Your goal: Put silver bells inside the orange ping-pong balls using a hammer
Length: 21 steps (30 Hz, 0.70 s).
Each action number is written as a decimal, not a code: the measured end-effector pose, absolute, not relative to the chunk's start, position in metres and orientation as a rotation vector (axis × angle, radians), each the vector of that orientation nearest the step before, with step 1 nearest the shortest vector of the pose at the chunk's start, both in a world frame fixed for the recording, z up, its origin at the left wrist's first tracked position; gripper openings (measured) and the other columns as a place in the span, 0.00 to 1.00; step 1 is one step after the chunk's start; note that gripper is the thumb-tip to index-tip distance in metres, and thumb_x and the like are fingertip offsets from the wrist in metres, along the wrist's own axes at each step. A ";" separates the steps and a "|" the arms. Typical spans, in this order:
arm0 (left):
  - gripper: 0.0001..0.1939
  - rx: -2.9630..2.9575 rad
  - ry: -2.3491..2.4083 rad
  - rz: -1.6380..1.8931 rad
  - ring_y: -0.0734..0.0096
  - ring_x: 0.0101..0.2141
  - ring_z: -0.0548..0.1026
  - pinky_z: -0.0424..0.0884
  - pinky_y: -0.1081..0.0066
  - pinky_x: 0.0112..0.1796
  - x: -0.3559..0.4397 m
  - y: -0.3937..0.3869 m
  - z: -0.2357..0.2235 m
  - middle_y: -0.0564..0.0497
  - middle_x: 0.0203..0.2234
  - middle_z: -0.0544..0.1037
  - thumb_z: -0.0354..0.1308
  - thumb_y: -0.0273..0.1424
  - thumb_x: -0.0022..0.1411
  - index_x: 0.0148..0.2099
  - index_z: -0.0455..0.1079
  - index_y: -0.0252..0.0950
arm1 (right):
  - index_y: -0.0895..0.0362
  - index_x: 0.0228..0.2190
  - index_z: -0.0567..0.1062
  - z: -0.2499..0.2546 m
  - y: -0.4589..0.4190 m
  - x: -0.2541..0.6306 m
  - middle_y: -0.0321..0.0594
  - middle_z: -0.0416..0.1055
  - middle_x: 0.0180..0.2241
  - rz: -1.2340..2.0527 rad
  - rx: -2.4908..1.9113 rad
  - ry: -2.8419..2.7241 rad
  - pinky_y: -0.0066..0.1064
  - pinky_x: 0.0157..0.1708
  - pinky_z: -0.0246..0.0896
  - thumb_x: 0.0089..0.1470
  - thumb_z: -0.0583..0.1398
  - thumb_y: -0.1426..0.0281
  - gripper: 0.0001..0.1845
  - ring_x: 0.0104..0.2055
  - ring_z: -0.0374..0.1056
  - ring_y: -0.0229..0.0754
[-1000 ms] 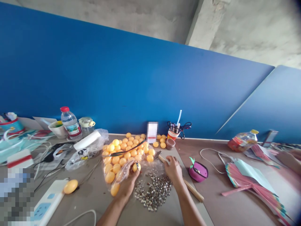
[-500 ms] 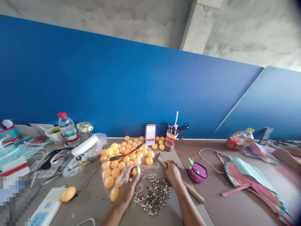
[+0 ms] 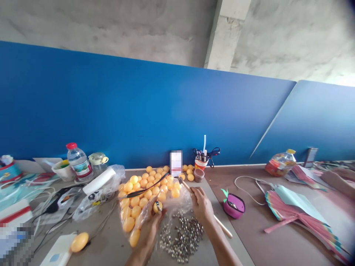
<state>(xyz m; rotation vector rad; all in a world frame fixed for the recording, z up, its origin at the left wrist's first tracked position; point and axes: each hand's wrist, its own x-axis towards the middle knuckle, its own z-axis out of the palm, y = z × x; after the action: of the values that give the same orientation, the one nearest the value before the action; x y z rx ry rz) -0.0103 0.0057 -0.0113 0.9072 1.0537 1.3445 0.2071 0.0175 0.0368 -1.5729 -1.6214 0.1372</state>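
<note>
Held in our left hand [image 3: 151, 226] is one orange ball [image 3: 158, 207], with the fingers curled around it and shiny bits showing on top. Our right hand [image 3: 203, 206] grasps a long wooden-handled tool [image 3: 223, 226] by its middle — the far end points at the loose balls near the phone [image 3: 176, 163], but it is too small for us to name. Between our arms lies a big pile of shiny metal beads [image 3: 181, 241].

As for how far along we are, only the ball in our hand shows shiny bits. Lots of plain orange balls [image 3: 135, 211] sit in the clear plastic bag [image 3: 143, 218] beside our left hand, and one more plain ball [image 3: 80, 242] rests on the white power strip [image 3: 57, 252]. So most look untouched — and many beads are left.
</note>
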 end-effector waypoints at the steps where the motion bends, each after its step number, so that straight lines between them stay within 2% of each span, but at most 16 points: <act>1: 0.22 0.862 1.026 1.345 0.57 0.45 0.79 0.75 0.56 0.50 -0.010 0.005 -0.010 0.49 0.53 0.75 0.60 0.40 0.55 0.53 0.68 0.46 | 0.57 0.43 0.73 0.042 0.015 0.203 0.47 0.72 0.42 0.168 -1.529 -1.623 0.33 0.42 0.65 0.60 0.48 0.70 0.16 0.42 0.70 0.45; 7: 0.28 0.764 0.965 1.287 0.55 0.44 0.79 0.73 0.55 0.52 -0.013 0.006 -0.007 0.49 0.51 0.75 0.65 0.40 0.50 0.53 0.65 0.45 | 0.56 0.42 0.75 0.070 -0.003 0.182 0.47 0.73 0.40 0.411 -1.284 -1.738 0.31 0.41 0.66 0.60 0.50 0.70 0.15 0.41 0.70 0.44; 11: 0.28 0.774 0.977 1.392 0.51 0.47 0.77 0.73 0.53 0.52 -0.011 0.014 -0.018 0.51 0.49 0.75 0.68 0.42 0.46 0.49 0.67 0.47 | 0.55 0.40 0.76 0.078 -0.009 0.175 0.44 0.74 0.38 0.530 -1.298 -1.853 0.29 0.39 0.64 0.59 0.51 0.72 0.15 0.38 0.71 0.42; 14: 0.29 0.777 1.005 1.416 0.49 0.48 0.76 0.73 0.50 0.52 -0.008 0.017 -0.024 0.51 0.49 0.75 0.68 0.45 0.44 0.48 0.66 0.47 | 0.55 0.37 0.77 0.081 -0.010 0.171 0.42 0.74 0.36 0.543 -1.347 -1.928 0.27 0.36 0.62 0.56 0.51 0.76 0.16 0.37 0.71 0.41; 17: 0.29 0.804 1.015 1.395 0.50 0.51 0.74 0.73 0.52 0.53 -0.008 0.016 -0.022 0.52 0.52 0.73 0.68 0.43 0.44 0.49 0.65 0.49 | 0.55 0.36 0.78 0.082 -0.010 0.169 0.40 0.74 0.34 0.528 -1.363 -1.937 0.26 0.34 0.59 0.53 0.51 0.78 0.17 0.35 0.71 0.40; 21: 0.30 0.856 1.036 1.350 0.49 0.53 0.72 0.72 0.54 0.53 -0.011 0.014 -0.015 0.51 0.51 0.74 0.68 0.42 0.44 0.50 0.64 0.50 | 0.56 0.33 0.78 0.080 -0.009 0.166 0.40 0.75 0.33 0.527 -1.377 -1.932 0.25 0.34 0.58 0.50 0.51 0.79 0.17 0.34 0.70 0.39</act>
<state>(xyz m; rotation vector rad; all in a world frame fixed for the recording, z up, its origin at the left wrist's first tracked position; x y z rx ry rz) -0.0105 0.0139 -0.0154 0.8561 1.0361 1.3495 0.1656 -0.0090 0.0798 -1.3769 -1.9318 0.5274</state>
